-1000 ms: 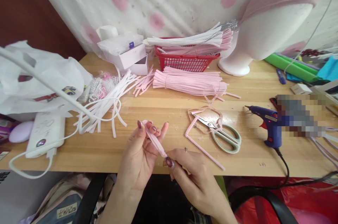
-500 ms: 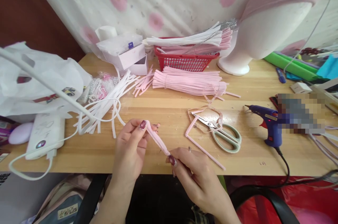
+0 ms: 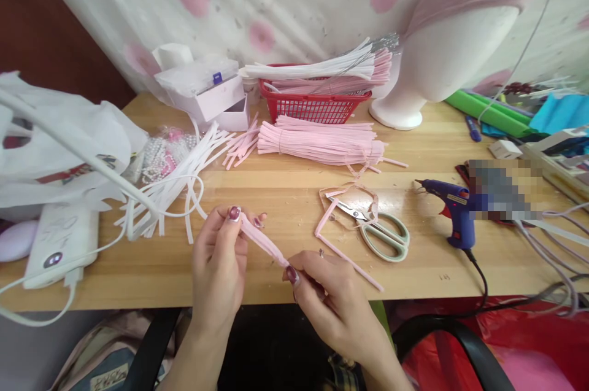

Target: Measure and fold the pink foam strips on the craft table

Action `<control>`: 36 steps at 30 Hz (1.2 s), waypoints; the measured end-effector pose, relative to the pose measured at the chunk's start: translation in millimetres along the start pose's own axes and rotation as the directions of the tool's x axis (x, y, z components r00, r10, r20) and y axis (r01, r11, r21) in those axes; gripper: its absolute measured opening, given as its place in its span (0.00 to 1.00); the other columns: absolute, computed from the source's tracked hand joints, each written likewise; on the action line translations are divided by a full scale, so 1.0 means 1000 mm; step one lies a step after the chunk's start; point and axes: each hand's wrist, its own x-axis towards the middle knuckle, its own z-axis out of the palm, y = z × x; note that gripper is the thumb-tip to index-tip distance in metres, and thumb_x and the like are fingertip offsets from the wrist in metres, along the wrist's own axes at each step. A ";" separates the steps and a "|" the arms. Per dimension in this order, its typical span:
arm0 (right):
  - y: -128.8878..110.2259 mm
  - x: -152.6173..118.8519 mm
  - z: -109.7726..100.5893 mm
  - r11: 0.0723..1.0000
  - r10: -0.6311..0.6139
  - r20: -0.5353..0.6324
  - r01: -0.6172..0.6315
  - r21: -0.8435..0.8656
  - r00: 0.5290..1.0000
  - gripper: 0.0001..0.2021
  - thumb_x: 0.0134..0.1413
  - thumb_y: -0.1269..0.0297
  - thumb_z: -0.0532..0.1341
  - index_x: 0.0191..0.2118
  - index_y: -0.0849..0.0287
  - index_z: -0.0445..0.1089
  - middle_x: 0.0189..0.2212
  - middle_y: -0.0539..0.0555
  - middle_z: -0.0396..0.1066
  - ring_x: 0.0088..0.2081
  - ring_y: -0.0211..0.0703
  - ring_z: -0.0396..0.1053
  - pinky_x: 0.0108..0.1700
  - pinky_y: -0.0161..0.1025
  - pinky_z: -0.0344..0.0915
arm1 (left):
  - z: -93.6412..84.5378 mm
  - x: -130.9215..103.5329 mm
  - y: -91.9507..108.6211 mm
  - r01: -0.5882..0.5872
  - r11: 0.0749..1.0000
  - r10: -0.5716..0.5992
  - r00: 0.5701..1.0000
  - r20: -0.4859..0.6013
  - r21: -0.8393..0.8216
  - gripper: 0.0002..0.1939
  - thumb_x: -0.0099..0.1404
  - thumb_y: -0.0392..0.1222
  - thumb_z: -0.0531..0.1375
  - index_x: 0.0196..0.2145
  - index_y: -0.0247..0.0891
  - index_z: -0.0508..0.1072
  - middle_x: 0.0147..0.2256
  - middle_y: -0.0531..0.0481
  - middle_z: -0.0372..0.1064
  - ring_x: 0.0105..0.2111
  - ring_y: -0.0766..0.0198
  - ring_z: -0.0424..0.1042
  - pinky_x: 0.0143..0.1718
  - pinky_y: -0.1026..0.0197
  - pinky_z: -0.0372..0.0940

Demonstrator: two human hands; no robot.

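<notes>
A folded pink fuzzy strip [image 3: 263, 240] is stretched between my hands, above the front of the table. My left hand [image 3: 221, 256] pinches its upper left end between thumb and fingers. Its lower right end is closed in the thumb and forefinger of my right hand [image 3: 329, 299]. Right of it lies a bent pink stem [image 3: 347, 259], touching the scissors [image 3: 384, 234] near the blades. Thin pinkish ribbon [image 3: 370, 191] loops around the blades. Behind them lies a tied bundle of pink stems [image 3: 317, 140].
White strips [image 3: 177, 185], beads [image 3: 168, 151] and a white power bank [image 3: 62, 243] are at the left. A red basket [image 3: 315, 108], white boxes [image 3: 211, 102] and a mannequin head [image 3: 453, 53] stand behind. A blue glue gun [image 3: 460, 213] with a cord lies right.
The whole view has shifted, so the table items appear slightly farther left. Both hands keep their hold on the pink strip, with little change in pose.
</notes>
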 end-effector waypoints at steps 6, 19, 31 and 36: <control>0.000 0.000 0.007 1.000 -0.014 -0.015 0.014 0.021 1.000 0.10 0.61 0.72 0.52 0.28 0.58 0.64 0.20 0.47 0.59 0.22 0.35 0.56 0.26 0.33 0.52 | 0.002 -0.004 0.008 0.236 0.921 -0.254 0.967 -0.019 -0.311 0.06 0.64 0.40 0.64 0.28 0.39 0.76 0.34 0.52 0.76 0.33 0.67 0.74 0.48 0.57 0.74; 0.004 -0.003 0.025 0.991 0.001 -0.057 0.007 0.134 0.998 0.10 0.59 0.74 0.53 0.27 0.58 0.60 0.20 0.46 0.57 0.22 0.33 0.54 0.27 0.33 0.51 | -0.007 -0.009 0.003 0.278 0.832 -0.269 0.959 0.089 -0.481 0.09 0.70 0.32 0.58 0.36 0.39 0.78 0.36 0.55 0.76 0.32 0.75 0.76 0.57 0.60 0.69; 0.002 -0.010 0.035 0.989 -0.012 -0.105 0.027 0.142 0.994 0.12 0.61 0.74 0.52 0.26 0.57 0.55 0.21 0.46 0.56 0.23 0.33 0.55 0.28 0.32 0.53 | 0.014 -0.006 0.002 0.204 0.856 -0.285 0.953 -0.103 -0.475 0.08 0.63 0.30 0.64 0.26 0.33 0.78 0.26 0.54 0.77 0.23 0.76 0.75 0.39 0.69 0.75; 0.000 -0.012 0.033 0.980 0.023 -0.051 -0.012 0.199 0.998 0.13 0.65 0.72 0.51 0.26 0.57 0.57 0.21 0.45 0.59 0.23 0.33 0.57 0.28 0.31 0.55 | 0.013 -0.007 0.004 0.278 0.835 -0.343 0.938 -0.055 -0.475 0.07 0.60 0.33 0.69 0.25 0.37 0.78 0.25 0.58 0.77 0.21 0.77 0.75 0.34 0.73 0.74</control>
